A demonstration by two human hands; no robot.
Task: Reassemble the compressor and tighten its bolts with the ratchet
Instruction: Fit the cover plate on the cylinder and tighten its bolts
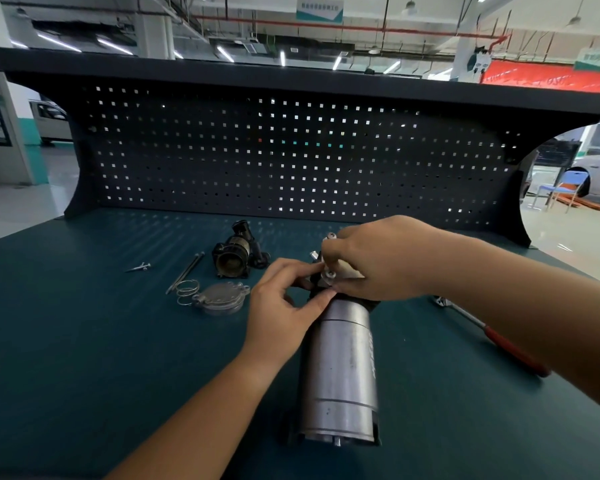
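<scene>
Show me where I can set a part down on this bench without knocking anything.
Bare bench lies near left, bordered by the spring, round cover and compressor. A narrower patch sits between compressor and ratchet. Crowded: the far middle, where left hand and right hand grip the compressor's end beside the black housing and long bolts.

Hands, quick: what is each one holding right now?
Left hand: fingertips pinch the bolted end piece on the compressor.
Right hand: curled round the same end piece.
</scene>
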